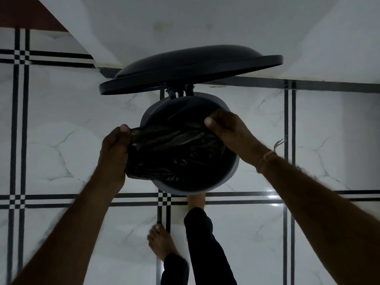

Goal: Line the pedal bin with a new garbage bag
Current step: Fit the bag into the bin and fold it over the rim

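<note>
The pedal bin (232, 176) stands on the tiled floor (61, 140), its lid (191, 66) raised at 12 o'clock. A black garbage bag (176, 149) lies stretched across the bin's mouth. The left hand (115, 153) grips the bag's edge at the rim's 9 o'clock; the right hand (228, 128) pinches it at 2 o'clock. A bare foot (196, 200) reaches under the bin at 6 o'clock.
</note>
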Demonstrator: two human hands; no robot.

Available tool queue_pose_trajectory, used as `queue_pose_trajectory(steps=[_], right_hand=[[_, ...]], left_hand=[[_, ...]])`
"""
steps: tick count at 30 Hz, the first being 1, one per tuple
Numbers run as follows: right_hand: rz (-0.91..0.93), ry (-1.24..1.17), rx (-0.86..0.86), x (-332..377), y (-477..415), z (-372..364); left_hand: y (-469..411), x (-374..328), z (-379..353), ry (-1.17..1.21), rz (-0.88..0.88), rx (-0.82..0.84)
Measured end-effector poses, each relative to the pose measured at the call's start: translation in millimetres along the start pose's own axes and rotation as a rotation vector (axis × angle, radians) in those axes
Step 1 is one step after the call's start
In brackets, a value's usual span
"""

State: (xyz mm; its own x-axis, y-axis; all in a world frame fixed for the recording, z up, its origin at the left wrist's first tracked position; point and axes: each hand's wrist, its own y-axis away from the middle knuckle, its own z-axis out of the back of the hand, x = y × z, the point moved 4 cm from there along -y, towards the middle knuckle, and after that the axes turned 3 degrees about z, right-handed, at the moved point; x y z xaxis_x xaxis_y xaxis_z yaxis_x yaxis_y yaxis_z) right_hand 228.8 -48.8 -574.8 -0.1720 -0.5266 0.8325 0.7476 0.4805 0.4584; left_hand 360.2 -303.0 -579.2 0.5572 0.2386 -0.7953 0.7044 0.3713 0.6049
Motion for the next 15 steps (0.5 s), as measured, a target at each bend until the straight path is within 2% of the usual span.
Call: queue_pose_trajectory(steps=[3, 4, 7, 9, 13, 15], right_hand=[[0.013, 0.073, 0.102, -1.1, 5.9, 8.9], [0.01, -0.009, 0.092, -2.6, 7.8, 14.5], [-0.002, -0.485, 0.082, -7.1, 16.7, 29.4], [-0.036, -0.611, 0.085, -9.9, 18.1, 36.0], [-0.08, -0.508, 0.066, -12.2, 19.2, 45.3], [-0.086, -0.428, 0.044, -15.5, 17.6, 52.4]], left_hand=[[-2.7, -1.5, 7.5, 0.085, 0.04, -0.098], [-4.6, -2.0, 10.4, 0.116, 0.045, -0.105], [-9.0, 2.8, 11.3, 0.154, 0.083, -0.006], [-9.5, 3.9, 7.4, 0.176, 0.096, 0.105], [-12.8, 6.0, 9.2, 0.281, 0.086, 0.295], [-15.1, 3.9, 15.0, 0.232, 0.085, 0.351]])
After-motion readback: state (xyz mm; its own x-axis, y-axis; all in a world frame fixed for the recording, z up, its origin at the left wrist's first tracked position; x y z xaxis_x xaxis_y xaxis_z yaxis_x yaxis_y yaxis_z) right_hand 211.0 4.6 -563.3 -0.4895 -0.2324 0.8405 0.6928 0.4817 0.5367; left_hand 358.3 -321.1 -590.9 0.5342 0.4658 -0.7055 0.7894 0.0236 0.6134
